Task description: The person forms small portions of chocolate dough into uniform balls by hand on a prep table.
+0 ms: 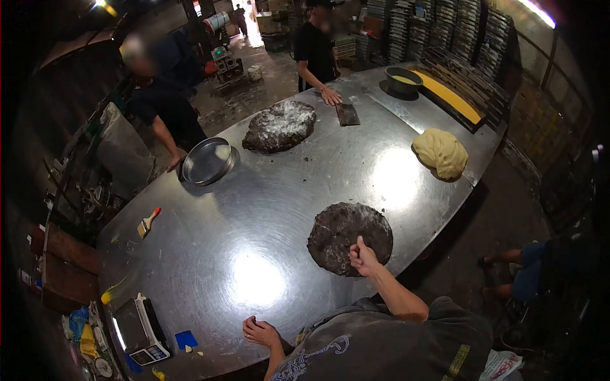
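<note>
A flattened round of dark dough (343, 232) lies on the metal table (305, 203). My right hand (363, 257) is over its lower right part, fingers curled with the thumb raised; whether it touches the dough or holds anything is hidden. Near the table's front edge, my left hand (259, 331) rests with bent fingers, and I cannot make out anything in it. A blue scraper (186, 340) with small pale scraps lies to its left. Farther back sits a second dark dough piece (279, 127), dusted with white flour.
Pale dough (441, 153) sits at the right, a bowl (403, 81) and yellow-filled tray (448, 95) behind it. Left are a round pan (208, 162), brush (149, 223) and scale (141, 330). Two people stand across the table, one hand beside a flat scraper (347, 114).
</note>
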### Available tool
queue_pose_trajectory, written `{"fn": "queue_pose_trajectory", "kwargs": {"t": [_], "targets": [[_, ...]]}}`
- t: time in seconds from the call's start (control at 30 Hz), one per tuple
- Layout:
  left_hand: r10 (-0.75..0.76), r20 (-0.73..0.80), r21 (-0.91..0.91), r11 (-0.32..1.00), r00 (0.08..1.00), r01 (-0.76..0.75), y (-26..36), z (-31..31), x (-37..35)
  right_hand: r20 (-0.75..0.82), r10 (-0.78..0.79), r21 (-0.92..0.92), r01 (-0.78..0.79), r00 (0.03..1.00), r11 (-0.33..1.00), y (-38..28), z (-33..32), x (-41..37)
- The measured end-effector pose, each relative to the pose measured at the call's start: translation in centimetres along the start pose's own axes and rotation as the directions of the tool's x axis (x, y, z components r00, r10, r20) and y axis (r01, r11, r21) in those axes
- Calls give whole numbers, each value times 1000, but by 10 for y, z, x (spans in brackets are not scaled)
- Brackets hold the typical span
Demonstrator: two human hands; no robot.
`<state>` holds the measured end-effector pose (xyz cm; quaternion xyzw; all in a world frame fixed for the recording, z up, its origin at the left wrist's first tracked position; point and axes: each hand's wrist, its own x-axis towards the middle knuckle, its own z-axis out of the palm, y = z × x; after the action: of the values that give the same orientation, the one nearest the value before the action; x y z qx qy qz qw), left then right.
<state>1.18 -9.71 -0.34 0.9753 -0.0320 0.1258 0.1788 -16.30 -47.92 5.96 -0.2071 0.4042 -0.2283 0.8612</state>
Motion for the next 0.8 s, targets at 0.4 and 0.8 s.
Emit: {"fn": "queue_pose_trajectory", "kwargs": {"t": [0.4,0.8], "targets": [[15,-22,-27,1000,1000,-15,1,-2,0,-105,-67,-92,57,992,994,18,23,4],[14,0,-42,999,1000,-14,1,-5,0,372,88,76,-124,924,989,18,-22,14]]}}
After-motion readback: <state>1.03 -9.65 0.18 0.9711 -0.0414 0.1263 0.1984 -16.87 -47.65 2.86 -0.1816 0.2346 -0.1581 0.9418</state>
